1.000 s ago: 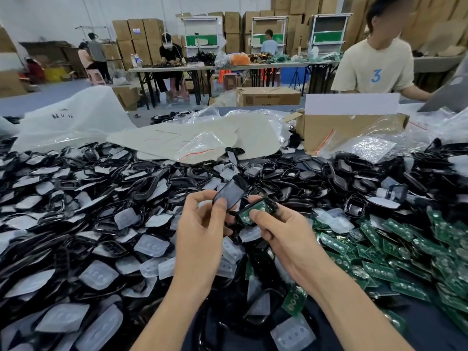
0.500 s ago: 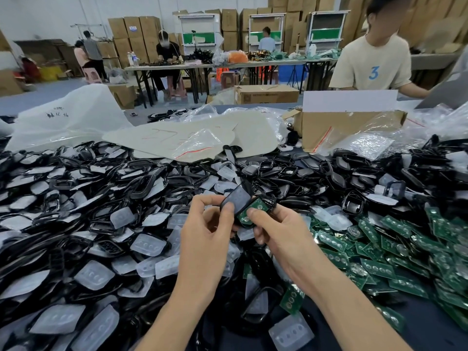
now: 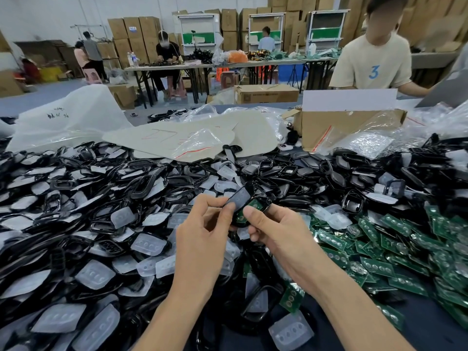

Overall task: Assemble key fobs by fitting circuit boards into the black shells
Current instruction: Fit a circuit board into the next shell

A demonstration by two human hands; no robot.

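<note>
- Nearest us on the worktop (image 3: 430, 328) lie a loose board (image 3: 291, 297), an open black frame (image 3: 258, 304) and a translucent button pad (image 3: 291, 331). They are separate parts, none of them joined.
- The left grip (image 3: 202, 239) pinches a dark shell cover (image 3: 239, 197) between thumb and fingertips. The cover is tilted, and its lower edge meets the part in the other grip.
- The right grip (image 3: 276, 236) clasps a black shell half (image 3: 264, 201) with a green circuit board (image 3: 252, 205) lying in it. The thumb rests on the board's near end.
- Judgement: the board is in its shell for this unit. The cover is not yet closed over it, so the closing step is in hand.
- To the right is a heap of green boards (image 3: 379, 252). To the left and ahead is a large heap of black shells and pads (image 3: 101, 198).
- Judgement: most of the stock remains unassembled. We see no distinct pile of finished fobs, so we cannot tell how many are done.
- Beyond the heaps are plastic bags (image 3: 65, 120) and a cardboard box (image 3: 349, 125). A person in a cream shirt (image 3: 372, 62) sits behind it.
</note>
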